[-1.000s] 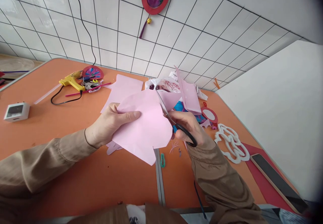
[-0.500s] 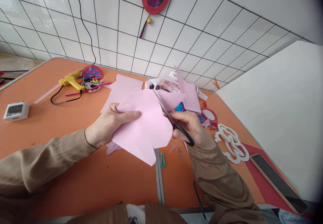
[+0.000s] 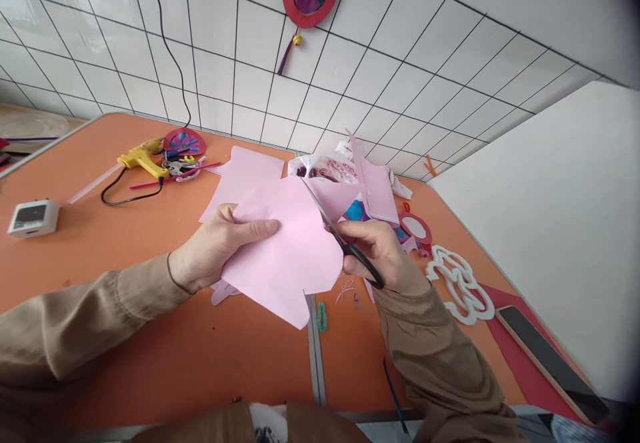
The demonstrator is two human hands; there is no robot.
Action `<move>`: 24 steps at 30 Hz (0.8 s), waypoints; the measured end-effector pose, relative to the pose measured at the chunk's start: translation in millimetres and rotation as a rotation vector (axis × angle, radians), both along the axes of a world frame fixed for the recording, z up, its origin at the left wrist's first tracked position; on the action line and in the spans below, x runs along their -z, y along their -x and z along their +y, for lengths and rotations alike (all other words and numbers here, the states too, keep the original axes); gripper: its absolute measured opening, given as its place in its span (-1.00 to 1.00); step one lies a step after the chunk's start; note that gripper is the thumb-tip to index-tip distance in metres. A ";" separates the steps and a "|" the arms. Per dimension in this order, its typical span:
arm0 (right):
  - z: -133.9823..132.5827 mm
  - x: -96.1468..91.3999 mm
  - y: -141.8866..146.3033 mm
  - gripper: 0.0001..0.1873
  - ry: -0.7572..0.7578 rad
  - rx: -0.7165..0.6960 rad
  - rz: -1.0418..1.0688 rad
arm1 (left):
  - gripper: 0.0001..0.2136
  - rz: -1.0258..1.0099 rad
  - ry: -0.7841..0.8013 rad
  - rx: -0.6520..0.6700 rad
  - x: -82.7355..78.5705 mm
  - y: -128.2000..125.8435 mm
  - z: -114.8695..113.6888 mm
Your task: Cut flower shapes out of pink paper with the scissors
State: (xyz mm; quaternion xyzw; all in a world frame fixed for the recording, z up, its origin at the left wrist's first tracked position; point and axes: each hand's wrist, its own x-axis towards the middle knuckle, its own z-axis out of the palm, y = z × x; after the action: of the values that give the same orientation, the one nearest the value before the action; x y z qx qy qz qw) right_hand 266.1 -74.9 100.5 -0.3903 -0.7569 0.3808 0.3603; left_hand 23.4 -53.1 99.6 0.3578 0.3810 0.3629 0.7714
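Note:
My left hand grips a sheet of pink paper at its left side, thumb on top and the other fingers hidden beneath. The sheet is held above the orange table, its lower edge cut into an uneven outline. Black-handled scissors are in my right hand, with the fingers closed around the handles. Their blades lie along the sheet's upper right edge, pointing away to the upper left. A pink flap stands off beyond the blades on the right.
On the left of the orange table lie a yellow glue gun with its cord and a white charger. Pink paper, a plastic bag and a red-rimmed oval sit behind. White cutouts and a phone are at right.
The scissor blades have come closer together and reach slightly farther along the paper. The pink flap to their right has shifted left a little. My left hand stays in place.

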 end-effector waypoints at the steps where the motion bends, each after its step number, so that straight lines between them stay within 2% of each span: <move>1: -0.3 -0.3 0.0 -0.52 0.014 0.003 0.004 | -0.94 -0.003 0.004 0.001 -0.3 0.0 0.0; 5: -2.3 -2.3 2.0 -0.69 0.067 0.023 0.010 | -0.94 -0.019 0.008 0.022 1.6 0.6 0.5; 10: -3.3 -1.9 3.8 -0.83 0.061 0.039 0.003 | -0.92 -0.061 -0.005 0.039 6.0 1.2 0.6; 16: -3.3 1.3 3.0 -0.87 0.058 0.041 0.000 | -0.95 -0.047 0.021 0.010 3.0 -0.5 -2.0; 24: -1.9 7.0 -2.5 -0.81 0.055 0.055 -0.038 | -0.94 -0.046 0.030 0.004 1.4 -0.8 -2.4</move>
State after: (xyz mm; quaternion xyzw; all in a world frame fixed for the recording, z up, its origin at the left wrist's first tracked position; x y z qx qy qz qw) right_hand 268.6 -76.8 93.5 -0.4280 -0.7418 0.3838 0.3454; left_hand 24.1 -55.4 98.2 0.3386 0.3677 0.3638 0.7860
